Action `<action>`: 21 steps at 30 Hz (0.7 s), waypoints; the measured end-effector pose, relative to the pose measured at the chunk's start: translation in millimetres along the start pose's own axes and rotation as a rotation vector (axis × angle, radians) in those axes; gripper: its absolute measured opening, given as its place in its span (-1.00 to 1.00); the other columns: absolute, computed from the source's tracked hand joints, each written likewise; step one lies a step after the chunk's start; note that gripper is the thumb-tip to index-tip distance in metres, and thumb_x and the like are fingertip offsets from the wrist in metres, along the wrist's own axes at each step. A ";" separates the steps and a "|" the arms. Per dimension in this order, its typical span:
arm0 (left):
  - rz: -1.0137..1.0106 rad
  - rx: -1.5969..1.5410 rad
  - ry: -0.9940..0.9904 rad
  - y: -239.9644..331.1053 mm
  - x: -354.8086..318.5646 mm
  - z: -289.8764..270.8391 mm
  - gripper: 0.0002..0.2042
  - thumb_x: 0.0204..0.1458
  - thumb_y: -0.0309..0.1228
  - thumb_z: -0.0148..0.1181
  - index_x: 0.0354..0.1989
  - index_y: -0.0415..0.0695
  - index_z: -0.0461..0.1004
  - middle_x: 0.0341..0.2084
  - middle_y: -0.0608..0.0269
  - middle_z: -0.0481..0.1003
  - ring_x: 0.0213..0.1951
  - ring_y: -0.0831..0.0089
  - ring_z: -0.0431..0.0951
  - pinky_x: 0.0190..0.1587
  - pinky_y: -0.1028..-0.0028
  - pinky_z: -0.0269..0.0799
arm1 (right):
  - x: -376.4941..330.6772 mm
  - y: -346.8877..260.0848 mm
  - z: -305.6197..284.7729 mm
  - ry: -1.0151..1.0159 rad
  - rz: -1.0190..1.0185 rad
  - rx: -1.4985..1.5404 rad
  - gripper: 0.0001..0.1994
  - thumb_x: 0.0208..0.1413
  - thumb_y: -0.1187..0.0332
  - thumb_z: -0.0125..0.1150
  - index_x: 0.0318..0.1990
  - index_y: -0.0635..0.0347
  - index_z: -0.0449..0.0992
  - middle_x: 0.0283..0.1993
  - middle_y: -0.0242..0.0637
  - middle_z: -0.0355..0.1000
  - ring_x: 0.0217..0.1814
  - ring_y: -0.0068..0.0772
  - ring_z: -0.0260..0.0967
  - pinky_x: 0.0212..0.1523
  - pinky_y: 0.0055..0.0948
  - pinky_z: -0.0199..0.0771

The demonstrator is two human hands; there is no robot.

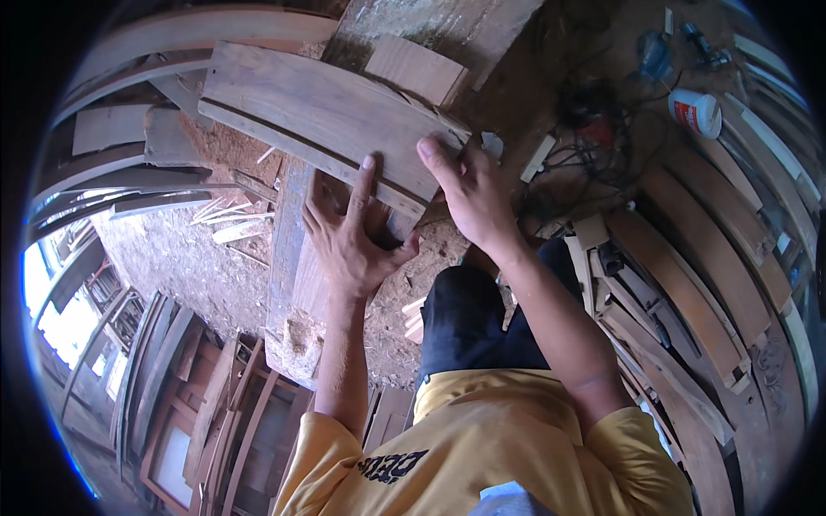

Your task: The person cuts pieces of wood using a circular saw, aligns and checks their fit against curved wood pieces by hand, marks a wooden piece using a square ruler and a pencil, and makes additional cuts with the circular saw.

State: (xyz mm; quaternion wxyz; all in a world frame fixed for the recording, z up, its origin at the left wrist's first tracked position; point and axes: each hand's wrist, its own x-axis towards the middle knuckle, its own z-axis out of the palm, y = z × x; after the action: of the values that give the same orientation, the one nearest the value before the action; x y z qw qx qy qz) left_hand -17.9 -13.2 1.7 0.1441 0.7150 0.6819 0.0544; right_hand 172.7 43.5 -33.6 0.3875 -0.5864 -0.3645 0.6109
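Steadying and lining up wood looks, by my judgement, like the step in hand; from the left, thin slivers (231, 230) lie scattered between nine and ten o'clock; next, a wide board (301, 90) slants across eleven o'clock, a narrow strip (292, 150) running along its near edge (whether the two are joined, I cannot tell); the left hand (351, 245), left of the middle toward nine o'clock, has its fingers spread, the index laid over the strip and others partly hidden, so I cannot tell whether they clamp it from below; near twelve o'clock, just beyond the board, lies a flat block (417, 67); the right hand (473, 202), toward one o'clock, is clamped on the board's right end, thumb on its face; well apart at two o'clock, a white bucket (707, 114) leans over; curved boards (680, 267) line three o'clock; the next move would seem to call for a firm right grip and light left fingertip pressure, so that strip and board shift as one.
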 end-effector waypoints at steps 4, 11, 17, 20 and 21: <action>-0.020 -0.034 0.013 -1.8 3.0 2.5 0.08 -0.37 0.30 0.52 0.52 0.38 0.39 0.43 -0.36 0.10 0.36 -0.29 0.23 0.41 -0.14 0.13 | 10.3 8.5 2.9 -0.007 -0.054 -0.058 -0.48 0.51 0.04 0.14 -0.34 0.40 0.50 -0.56 -0.12 0.35 -0.49 -0.38 0.27 -0.38 -0.18 0.30; -0.002 -0.024 0.015 -0.7 5.0 6.7 0.05 -0.34 0.38 0.48 0.49 0.33 0.44 0.41 -0.40 0.09 0.35 -0.27 0.21 0.39 -0.14 0.09 | 7.8 -0.7 6.3 0.105 -0.101 -0.068 -0.47 0.54 0.06 0.10 -0.40 0.39 0.47 -0.59 -0.21 0.25 -0.50 -0.39 0.17 -0.40 -0.20 0.24; -0.005 -0.041 0.036 -2.7 4.6 5.5 0.03 -0.34 0.38 0.48 0.47 0.32 0.47 0.39 -0.40 0.12 0.35 -0.27 0.21 0.39 -0.13 0.09 | 9.3 -2.2 6.8 0.071 -0.061 -0.058 -0.50 0.55 0.09 0.07 -0.38 0.35 0.45 -0.58 -0.32 0.18 -0.47 -0.51 0.11 -0.41 -0.24 0.20; -0.017 -0.070 0.039 -3.1 3.8 10.5 0.03 -0.36 0.34 0.51 0.46 0.31 0.48 0.40 -0.39 0.13 0.37 -0.27 0.21 0.39 -0.13 0.10 | 9.8 1.9 6.3 0.061 -0.052 -0.031 -0.50 0.56 0.09 0.06 -0.39 0.34 0.45 -0.59 -0.32 0.16 -0.48 -0.52 0.10 -0.42 -0.24 0.19; -0.021 -0.068 0.040 -3.6 2.9 8.4 0.03 -0.36 0.34 0.51 0.46 0.31 0.48 0.40 -0.39 0.13 0.37 -0.27 0.21 0.39 -0.13 0.10 | 8.7 -1.1 5.8 0.047 -0.034 -0.034 -0.48 0.56 0.07 0.06 -0.40 0.34 0.44 -0.59 -0.33 0.15 -0.48 -0.52 0.09 -0.43 -0.24 0.19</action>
State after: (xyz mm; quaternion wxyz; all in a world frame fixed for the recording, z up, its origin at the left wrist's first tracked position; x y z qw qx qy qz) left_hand -18.9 -11.3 -7.6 0.1553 0.7014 0.6898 0.0903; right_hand 166.8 51.9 -36.1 0.3961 -0.6008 -0.3756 0.5841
